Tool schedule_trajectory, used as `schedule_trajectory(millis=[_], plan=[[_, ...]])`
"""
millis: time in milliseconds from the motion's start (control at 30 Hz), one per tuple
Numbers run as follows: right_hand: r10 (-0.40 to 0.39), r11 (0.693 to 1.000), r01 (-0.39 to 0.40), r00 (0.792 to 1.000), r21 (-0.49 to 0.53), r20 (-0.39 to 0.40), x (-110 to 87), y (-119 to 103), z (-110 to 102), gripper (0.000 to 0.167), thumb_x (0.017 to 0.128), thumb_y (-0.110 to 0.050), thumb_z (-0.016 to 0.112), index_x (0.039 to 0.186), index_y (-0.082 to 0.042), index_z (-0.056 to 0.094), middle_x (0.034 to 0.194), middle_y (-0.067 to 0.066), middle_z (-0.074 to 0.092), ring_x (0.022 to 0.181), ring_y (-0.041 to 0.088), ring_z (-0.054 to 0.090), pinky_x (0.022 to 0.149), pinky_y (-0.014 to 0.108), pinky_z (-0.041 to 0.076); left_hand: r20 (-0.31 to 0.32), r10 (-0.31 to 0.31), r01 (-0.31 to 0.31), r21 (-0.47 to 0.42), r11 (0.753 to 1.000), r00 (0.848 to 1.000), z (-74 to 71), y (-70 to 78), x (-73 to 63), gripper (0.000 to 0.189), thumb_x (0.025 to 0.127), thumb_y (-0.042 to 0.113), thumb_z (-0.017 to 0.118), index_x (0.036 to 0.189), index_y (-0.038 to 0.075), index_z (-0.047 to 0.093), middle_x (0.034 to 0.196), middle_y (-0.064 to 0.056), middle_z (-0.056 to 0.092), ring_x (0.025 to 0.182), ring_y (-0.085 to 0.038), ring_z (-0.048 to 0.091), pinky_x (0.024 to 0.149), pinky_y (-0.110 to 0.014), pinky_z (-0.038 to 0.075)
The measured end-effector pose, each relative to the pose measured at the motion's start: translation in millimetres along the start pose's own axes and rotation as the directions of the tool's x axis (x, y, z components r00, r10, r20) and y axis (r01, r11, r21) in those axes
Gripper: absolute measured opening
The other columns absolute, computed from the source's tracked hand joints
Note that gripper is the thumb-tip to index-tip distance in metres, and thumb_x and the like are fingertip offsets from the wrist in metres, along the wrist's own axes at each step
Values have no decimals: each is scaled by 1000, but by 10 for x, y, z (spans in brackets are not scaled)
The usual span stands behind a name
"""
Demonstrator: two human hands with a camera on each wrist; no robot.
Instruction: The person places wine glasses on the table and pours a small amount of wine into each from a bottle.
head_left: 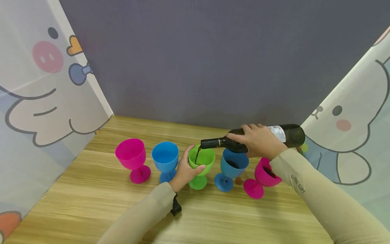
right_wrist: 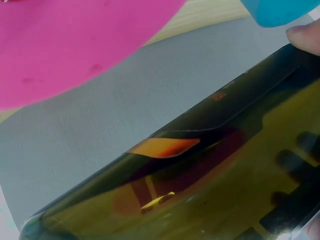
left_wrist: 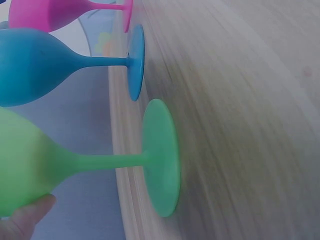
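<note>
Magenta goblet (head_left: 131,156): at the left end of the row, upright on the wood-grain bench (head_left: 91,203), well apart from the left hand.
Bright blue goblet (head_left: 165,159): next along, just beside the left hand; contact cannot be told.
Left hand (head_left: 186,169): grips the green goblet's bowl, fingers along its left side, thumb across the near side; a black strap (head_left: 176,206) circles the wrist.
Green goblet (head_left: 208,163): within that grasp, its foot on the bench; a thin dark stream (head_left: 197,154) falls into the bowl.
Darker blue goblet (head_left: 234,173): right of the green one, dark liquid inside, below the bottle.
Wine bottle (head_left: 237,146): held nearly level, neck pointing left, mouth over the green rim.
Right hand (head_left: 261,140): wrapped around the bottle's body from above, left of its white label (head_left: 278,133).
Pink goblet (head_left: 262,175): right end, dark liquid inside, below the right forearm, partly covered by the sleeve (head_left: 323,196).
</note>
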State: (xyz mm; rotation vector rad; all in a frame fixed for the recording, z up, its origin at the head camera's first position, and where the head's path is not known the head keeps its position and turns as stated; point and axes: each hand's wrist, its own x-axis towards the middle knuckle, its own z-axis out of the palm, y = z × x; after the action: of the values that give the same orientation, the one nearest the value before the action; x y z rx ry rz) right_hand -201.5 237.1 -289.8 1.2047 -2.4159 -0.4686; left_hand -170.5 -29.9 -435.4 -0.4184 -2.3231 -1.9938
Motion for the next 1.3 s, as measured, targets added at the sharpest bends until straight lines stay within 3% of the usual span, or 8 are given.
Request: schedule_trajectory(millis=[367,733,1300], plan=[[14,1000,-14,1000,2,21,-1,10,-12,84,56,-38,90,130,-28,50,97,17,63,82,31,62,64,44,55,3,6,-6,-21,1000,1000,7,-22,-9,83,75,24,73,146,9,31,121,-21,53,103,-33,57,81,-41,51],[7,1000,-8,1000,-11,-24,0,37,-17,82,56,-34,90,127,-26,51,92,17,62,75,32,62,62,44,54,10,-16,16,-52,999,1000,4,-25,-2,85,75,16,71,147,8,27,122,-23,52,103,-35,56,82,-44,50],[17,1000,-17,1000,1,-3,-46,41,-36,81,57,-33,89,129,-28,51,94,16,62,78,29,61,63,43,54,9,-24,25,-24,999,1000,10,4,-19,84,75,20,72,145,8,29,122,-22,51,103,-34,55,84,-44,49]])
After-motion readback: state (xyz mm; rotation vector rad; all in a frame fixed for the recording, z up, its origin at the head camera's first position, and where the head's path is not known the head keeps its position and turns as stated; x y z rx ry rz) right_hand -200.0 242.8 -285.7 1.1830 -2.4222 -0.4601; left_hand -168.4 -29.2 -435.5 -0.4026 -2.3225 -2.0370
